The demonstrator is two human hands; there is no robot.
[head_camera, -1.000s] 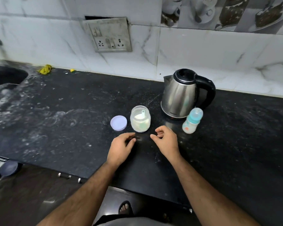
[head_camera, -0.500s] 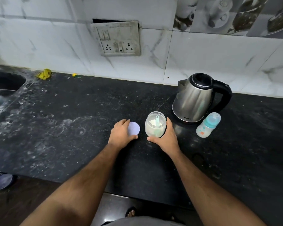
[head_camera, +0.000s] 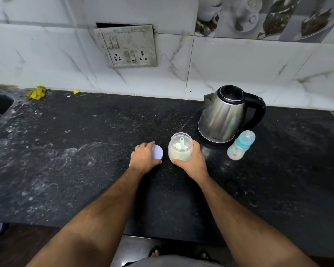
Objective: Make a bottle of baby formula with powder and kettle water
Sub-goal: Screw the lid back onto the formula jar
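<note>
Our right hand (head_camera: 189,160) grips the open powder jar (head_camera: 180,149) standing on the black worktop (head_camera: 85,151); our left hand (head_camera: 144,158) curls over its loose lid (head_camera: 157,152) just beside. We note the kettle (head_camera: 223,116) behind, with the capped baby bottle (head_camera: 240,145) at its right.

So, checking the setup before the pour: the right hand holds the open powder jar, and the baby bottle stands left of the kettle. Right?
Not quite: in the head view the baby bottle stands right of the kettle. The right hand does hold the open powder jar.
</note>
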